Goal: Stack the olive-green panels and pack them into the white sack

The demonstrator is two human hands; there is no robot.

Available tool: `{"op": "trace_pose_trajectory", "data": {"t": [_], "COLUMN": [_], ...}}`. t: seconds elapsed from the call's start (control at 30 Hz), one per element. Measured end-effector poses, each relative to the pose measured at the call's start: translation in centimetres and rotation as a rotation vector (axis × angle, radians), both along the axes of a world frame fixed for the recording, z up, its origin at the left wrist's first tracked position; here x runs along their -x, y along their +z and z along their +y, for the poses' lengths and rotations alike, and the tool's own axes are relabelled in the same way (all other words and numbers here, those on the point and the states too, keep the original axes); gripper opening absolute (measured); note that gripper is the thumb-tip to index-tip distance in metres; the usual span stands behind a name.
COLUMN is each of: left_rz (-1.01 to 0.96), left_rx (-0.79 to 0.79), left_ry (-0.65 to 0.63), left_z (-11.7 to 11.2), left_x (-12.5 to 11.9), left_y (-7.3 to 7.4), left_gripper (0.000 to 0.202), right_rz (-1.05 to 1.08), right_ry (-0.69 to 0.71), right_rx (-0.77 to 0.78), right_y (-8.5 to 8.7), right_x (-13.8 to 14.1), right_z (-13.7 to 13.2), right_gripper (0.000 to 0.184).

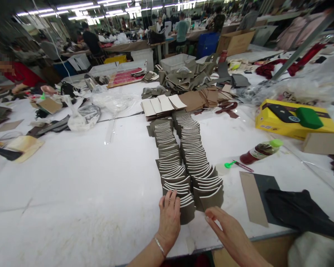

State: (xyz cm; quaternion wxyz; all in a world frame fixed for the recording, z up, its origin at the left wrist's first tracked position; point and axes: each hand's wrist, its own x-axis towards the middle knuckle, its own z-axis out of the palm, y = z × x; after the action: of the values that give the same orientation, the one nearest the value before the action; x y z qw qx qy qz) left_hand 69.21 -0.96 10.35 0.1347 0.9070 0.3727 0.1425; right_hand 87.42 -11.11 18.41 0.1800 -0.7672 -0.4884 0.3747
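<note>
Two long rows of overlapping grey-brown pieces with white edges run away from me over the white table; they look like fabric or leather. My left hand is at the near end of the left row, its fingers bent over the white edges of the front pieces. The thumb is mostly hidden. Just short of the near end of the right row, my right hand is held with thumb and forefinger apart and nothing visible between them. Stacked white-faced pieces lie beyond the rows.
To the right are a bottle with a green cap, a small cutter, a yellow box and black material. Plastic bags lie left. Brown pieces are behind. A person in red sits far left.
</note>
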Motion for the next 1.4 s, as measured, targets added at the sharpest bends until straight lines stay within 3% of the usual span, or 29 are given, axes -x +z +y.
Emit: {"op": "trace_pose_trajectory", "data": {"t": [0.17,0.37,0.63,0.9,1.27,1.4], "left_rz": [0.046,0.017,0.066,0.133,0.044,0.012], "left_rx": [0.011,-0.105,0.008,0.005,0.073,0.029], "left_ry": [-0.041,-0.048,-0.032,-0.051,-0.015,-0.015], "left_z": [0.5,0.1,0.8,1.5,0.3,-0.3], "left_x": [-0.1,0.0,-1.0,-2.1,-1.1,-0.7], "left_y": [0.3,-0.4,0.8,1.6,0.5,-0.1], "left_gripper": [0.043,0.040,0.075,0.081,0.071,0.063], "right_rz": [-0.009,-0.014,-0.022,-0.015,-0.019,-0.019], "right_ry": [0.013,0.015,0.005,0.014,0.019,0.021], "right_rx": [0.005,0.013,-0.001,-0.002,0.014,0.016], "right_y": [-0.3,0.0,-0.3,-0.7,-1.1,-1.3], "right_x": [0.1,0.1,0.1,0.2,0.6,0.7], "right_z": [-0.2,-0.3,-0.8,-1.3,-1.1,-1.0], "right_gripper": [0.031,0.031,0.031,0.032,0.029,0.029]}}
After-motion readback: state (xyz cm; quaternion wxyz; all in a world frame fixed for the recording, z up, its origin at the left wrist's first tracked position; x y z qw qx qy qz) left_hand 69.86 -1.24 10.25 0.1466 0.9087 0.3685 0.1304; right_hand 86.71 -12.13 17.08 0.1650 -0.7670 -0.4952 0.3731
